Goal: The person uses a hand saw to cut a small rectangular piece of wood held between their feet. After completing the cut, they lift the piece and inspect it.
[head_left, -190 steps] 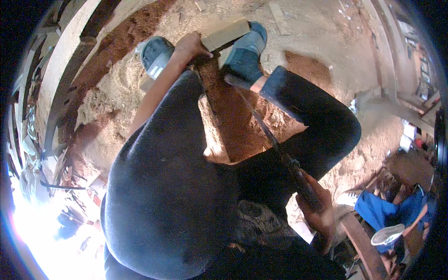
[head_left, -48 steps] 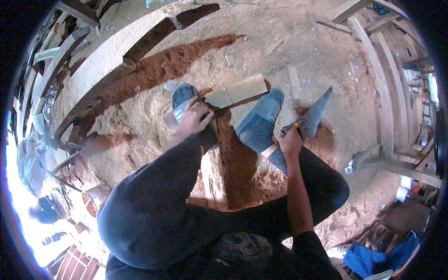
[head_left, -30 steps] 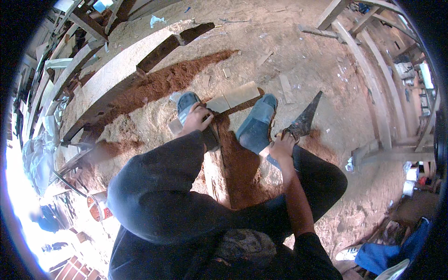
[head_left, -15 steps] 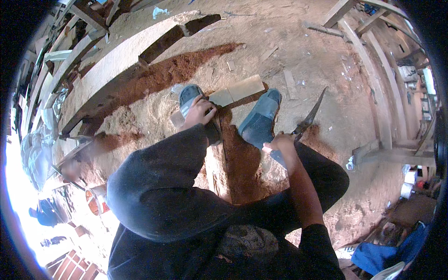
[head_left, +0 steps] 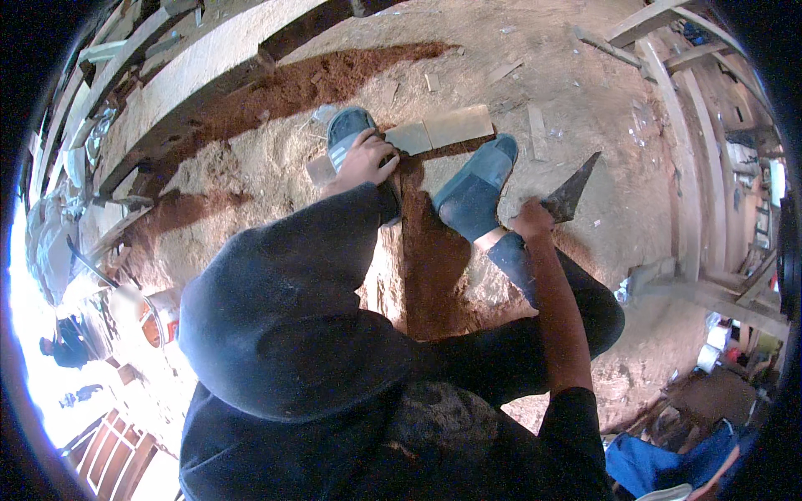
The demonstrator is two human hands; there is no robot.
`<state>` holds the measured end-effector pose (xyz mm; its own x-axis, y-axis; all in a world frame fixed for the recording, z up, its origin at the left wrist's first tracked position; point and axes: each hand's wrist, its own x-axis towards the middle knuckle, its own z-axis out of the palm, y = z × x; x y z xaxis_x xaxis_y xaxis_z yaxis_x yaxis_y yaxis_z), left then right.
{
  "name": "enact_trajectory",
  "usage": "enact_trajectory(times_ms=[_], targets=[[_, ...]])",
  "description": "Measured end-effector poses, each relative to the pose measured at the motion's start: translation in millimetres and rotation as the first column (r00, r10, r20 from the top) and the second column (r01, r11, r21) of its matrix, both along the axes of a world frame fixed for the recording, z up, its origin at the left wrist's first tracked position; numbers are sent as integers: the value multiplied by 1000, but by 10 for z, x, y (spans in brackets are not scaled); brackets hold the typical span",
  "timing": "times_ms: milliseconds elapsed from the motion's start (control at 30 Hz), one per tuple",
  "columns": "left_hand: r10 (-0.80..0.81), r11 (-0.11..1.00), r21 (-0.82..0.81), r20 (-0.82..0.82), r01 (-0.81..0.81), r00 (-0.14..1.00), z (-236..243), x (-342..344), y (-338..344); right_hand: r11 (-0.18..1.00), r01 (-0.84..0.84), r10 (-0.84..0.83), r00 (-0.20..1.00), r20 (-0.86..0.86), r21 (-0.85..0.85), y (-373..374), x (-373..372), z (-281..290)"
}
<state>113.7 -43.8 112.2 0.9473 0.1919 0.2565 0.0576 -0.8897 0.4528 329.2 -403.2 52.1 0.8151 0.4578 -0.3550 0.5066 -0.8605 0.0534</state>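
Low in front of me, a pale wooden board (head_left: 459,129) lies across the end of a rough wooden beam (head_left: 387,271). My left foot, in a grey slide sandal (head_left: 349,127), is on the board's left part. My left hand (head_left: 365,160) is closed over the board beside that sandal; its fingertips are partly hidden. Out to the right, my right hand (head_left: 533,219) grips a handsaw by its handle, which the fingers cover. The saw's dark, pointed blade (head_left: 575,190) is tilted up and away, apart from the board. My right foot (head_left: 476,188) stands between board and saw.
A long, thick timber (head_left: 188,92) lies at the far left, with reddish sawdust (head_left: 334,71) beside it. Wooden frames (head_left: 689,167) line the right side. Blue cloth (head_left: 668,459) lies at the lower right. Several wood offcuts are scattered on the dirt floor.
The right hand has moved slightly up and right with the saw, and the blade has turned to show its broad side. My left hand stays on the board. The view has shifted a little.
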Motion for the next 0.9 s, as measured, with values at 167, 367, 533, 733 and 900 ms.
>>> enact_trajectory(times_ms=[167,367,533,733,900], targets=[[49,971,238,-293,23,955,51,98,135,914,-45,-26,985,170,403,-99,-276,518],[187,915,403,-386,-18,903,41,510,16,294,687,-349,724,-595,664,-657,-296,1374],[175,966,258,-619,-12,766,72,794,-59,317,337,-472,867,-161,886,-1040,-538,1253],[111,953,299,-520,58,847,-218,759,122,108,466,-515,782,-351,878,-450,-1331,1816],[-25,960,194,-657,201,753,62,917,145,282,384,-426,871,-244,879,-333,-1676,1934]])
